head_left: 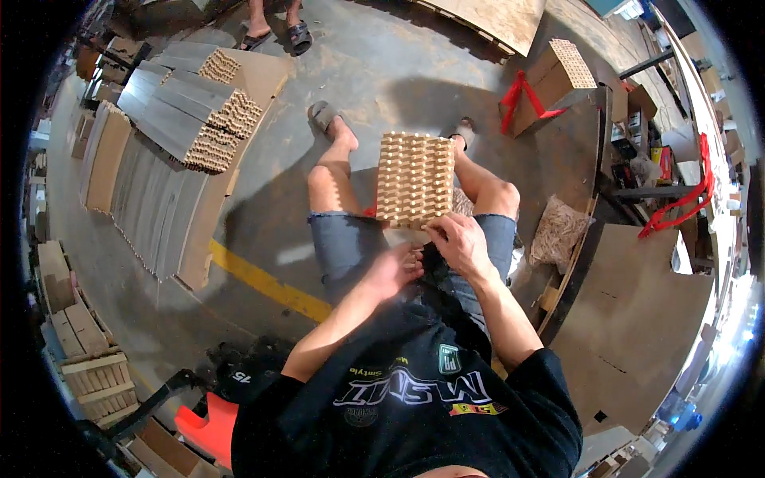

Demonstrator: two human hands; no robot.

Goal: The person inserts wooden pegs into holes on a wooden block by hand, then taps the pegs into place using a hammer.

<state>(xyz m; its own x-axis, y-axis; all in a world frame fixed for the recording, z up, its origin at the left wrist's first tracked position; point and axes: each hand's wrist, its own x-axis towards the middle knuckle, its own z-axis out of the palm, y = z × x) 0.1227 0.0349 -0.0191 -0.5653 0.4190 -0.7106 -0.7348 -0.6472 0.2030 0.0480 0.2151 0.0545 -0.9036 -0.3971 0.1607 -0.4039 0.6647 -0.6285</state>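
Between my knees stands a stacked block of light wooden slats [416, 179], its upward face covered in rows of small pale wooden pegs. At the block's near right corner, my right hand [460, 243] is closed in a pinch, fingertips touching the edge beside the pegs. Whatever is between those fingers is too small to make out. Over my lap, just short of the block, my left hand [395, 269] has its fingers curled in. Its palm is hidden, so its contents do not show. A clear bag of small wooden dowels [560, 231] lies beyond my right knee.
Grey slat bundles [179, 111] are piled at the left on cardboard. Another slat stack [550, 88] with red strapping [519, 99] stands ahead right. A cardboard-covered surface [637, 311] lies to my right. Another person's feet [275, 36] are at the far left.
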